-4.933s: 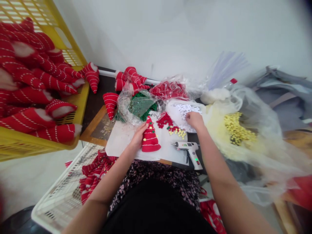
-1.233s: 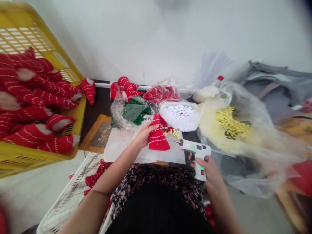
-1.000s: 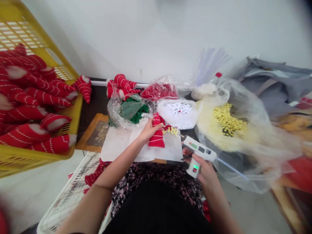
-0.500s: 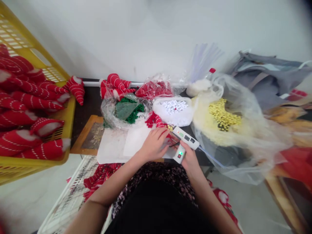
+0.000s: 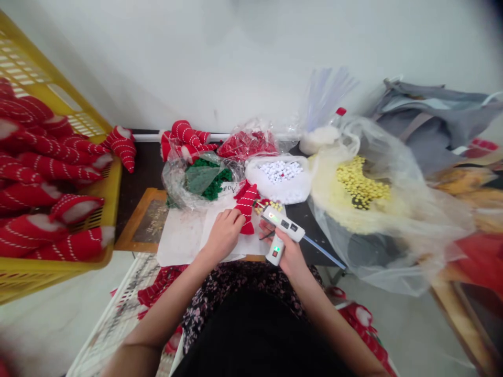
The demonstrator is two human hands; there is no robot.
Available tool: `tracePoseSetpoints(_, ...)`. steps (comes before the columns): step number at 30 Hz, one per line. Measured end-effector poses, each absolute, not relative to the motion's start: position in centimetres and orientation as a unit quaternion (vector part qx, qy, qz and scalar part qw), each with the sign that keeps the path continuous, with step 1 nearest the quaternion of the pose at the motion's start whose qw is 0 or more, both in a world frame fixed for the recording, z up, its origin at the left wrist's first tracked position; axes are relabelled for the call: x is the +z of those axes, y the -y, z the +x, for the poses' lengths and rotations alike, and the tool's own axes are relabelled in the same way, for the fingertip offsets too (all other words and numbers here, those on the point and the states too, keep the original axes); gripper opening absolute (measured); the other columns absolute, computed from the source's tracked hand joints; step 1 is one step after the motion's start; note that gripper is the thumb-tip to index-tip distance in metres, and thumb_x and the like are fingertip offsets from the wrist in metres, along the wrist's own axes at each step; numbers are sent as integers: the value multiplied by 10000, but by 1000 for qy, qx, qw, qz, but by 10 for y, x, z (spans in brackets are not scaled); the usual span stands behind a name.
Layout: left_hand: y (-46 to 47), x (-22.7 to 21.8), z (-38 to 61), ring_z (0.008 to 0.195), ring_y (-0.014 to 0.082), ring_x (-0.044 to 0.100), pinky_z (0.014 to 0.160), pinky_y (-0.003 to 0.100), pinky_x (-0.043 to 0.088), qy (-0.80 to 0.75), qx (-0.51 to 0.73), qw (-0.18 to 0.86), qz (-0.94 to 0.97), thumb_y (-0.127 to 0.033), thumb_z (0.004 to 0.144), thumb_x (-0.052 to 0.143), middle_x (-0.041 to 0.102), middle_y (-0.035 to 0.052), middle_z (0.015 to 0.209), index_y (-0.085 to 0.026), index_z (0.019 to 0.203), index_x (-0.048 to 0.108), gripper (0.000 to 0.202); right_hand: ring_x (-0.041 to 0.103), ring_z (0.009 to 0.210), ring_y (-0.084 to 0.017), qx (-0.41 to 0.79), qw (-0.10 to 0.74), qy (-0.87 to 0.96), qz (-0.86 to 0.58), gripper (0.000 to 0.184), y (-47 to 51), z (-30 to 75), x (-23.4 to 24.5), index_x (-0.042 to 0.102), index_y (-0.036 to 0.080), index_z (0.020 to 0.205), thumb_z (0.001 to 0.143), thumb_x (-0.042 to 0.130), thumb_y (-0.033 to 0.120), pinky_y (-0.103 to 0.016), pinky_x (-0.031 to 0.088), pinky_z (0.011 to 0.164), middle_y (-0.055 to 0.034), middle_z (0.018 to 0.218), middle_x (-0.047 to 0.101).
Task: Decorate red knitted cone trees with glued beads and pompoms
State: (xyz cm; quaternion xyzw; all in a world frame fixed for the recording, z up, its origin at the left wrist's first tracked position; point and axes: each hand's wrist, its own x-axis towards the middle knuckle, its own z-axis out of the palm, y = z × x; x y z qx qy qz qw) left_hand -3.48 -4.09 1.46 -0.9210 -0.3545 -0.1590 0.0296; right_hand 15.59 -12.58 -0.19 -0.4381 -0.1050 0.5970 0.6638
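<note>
Clutching glue gun (image 5: 278,220) w/ R hand (image 5: 291,251) nr ctr of frame; grasping white-striped red fabric cone (image 5: 247,203) w/ L hand (image 5: 225,232).

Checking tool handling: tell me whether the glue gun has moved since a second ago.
Yes, the glue gun has moved left, relative to the white paper.

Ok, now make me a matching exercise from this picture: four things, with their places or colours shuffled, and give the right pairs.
Things:
1. glue gun
2. cone at the left hand
3. yellow crate
4. green bits

Places or colours:
A. at the left edge
B. in a clear bag
C. in the right hand
D. red with white stripes

Pairs: 1-C, 2-D, 3-A, 4-B
</note>
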Motion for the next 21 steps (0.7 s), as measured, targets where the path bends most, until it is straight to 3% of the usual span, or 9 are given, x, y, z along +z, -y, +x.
tracePoseSetpoints(6, 39, -7, -33, 818, 251, 575, 728, 382, 448, 344, -214, 84, -910, -100, 1025, 429, 640, 83, 833, -190, 950, 706, 301, 773, 1125, -345, 601, 668, 96, -428, 435, 116, 134, -1, 739, 266, 1050, 655, 892, 364, -504, 655, 929, -42, 1017, 845)
tracePoseSetpoints(8, 41, -9, -32, 828, 255, 574, 726, 380, 459, 348, -233, 76, -905, -117, 1023, 412, 661, 97, 900, -188, 994, 721, 318, 783, 1090, -344, 606, 670, 93, -418, 426, 114, 132, 0, 737, 268, 1045, 660, 886, 371, -515, 657, 935, -38, 1008, 846)
tracePoseSetpoints(12, 48, 0, -29, 1045, 303, 597, 863, 431, 493, 348, -238, 20, -906, -123, 952, 484, 681, 160, 1166, -167, 1147, 706, 299, 788, 1072, -338, 618, 670, 82, -403, 414, 112, 135, 0, 732, 275, 1042, 673, 877, 395, -529, 651, 959, -35, 1025, 845)
tracePoseSetpoints(16, 52, 6, -24, 1056, 323, 588, 907, 464, 487, 360, -215, 16, -908, -185, 917, 588, 669, 164, 1143, -152, 1269, 682, 366, 784, 1098, -340, 631, 663, 89, -393, 421, 112, 136, -2, 737, 274, 1080, 704, 855, 419, -538, 643, 972, -52, 1089, 841)
tracePoseSetpoints(21, 47, -5, -21, 915, 258, 548, 810, 383, 473, 369, -240, 31, -897, -155, 997, 515, 616, 92, 931, -208, 1015, 762, 253, 780, 1105, -353, 632, 665, 93, -387, 427, 113, 136, -1, 743, 261, 1088, 711, 859, 424, -539, 643, 955, -66, 1076, 841)
